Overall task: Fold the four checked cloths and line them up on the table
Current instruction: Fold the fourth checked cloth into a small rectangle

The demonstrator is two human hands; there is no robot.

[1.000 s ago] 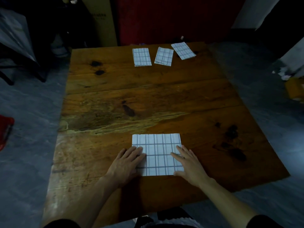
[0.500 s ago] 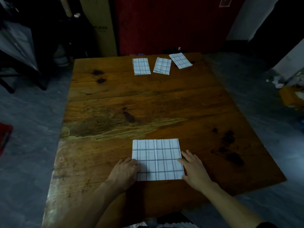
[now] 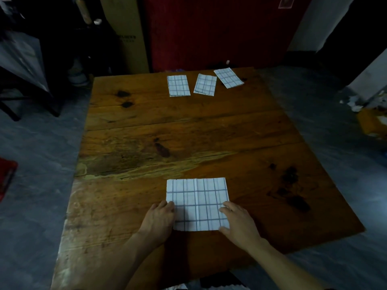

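A white checked cloth point(image 3: 198, 203), folded to a flat rectangle, lies on the near part of the wooden table point(image 3: 188, 135). My left hand point(image 3: 158, 220) rests at its left edge with fingers curled against the cloth. My right hand point(image 3: 238, 223) lies on its right edge, fingertips over the fabric and thumb at the near corner. Three smaller folded checked cloths sit near the far edge: left one point(image 3: 178, 85), middle one point(image 3: 205, 84), right one point(image 3: 228, 77), the last two turned at a slant.
Dark stains point(image 3: 290, 185) mark the table's right side. Past the far edge stand a red panel point(image 3: 209, 32) and a cardboard box point(image 3: 127, 38). Grey floor surrounds the table, with a red object point(image 3: 6, 176) at the left and litter point(image 3: 356, 103) at the right.
My hands slid outward from the cloth's top to its left and right edges. The camera tilted up, so the table appears lower in view.
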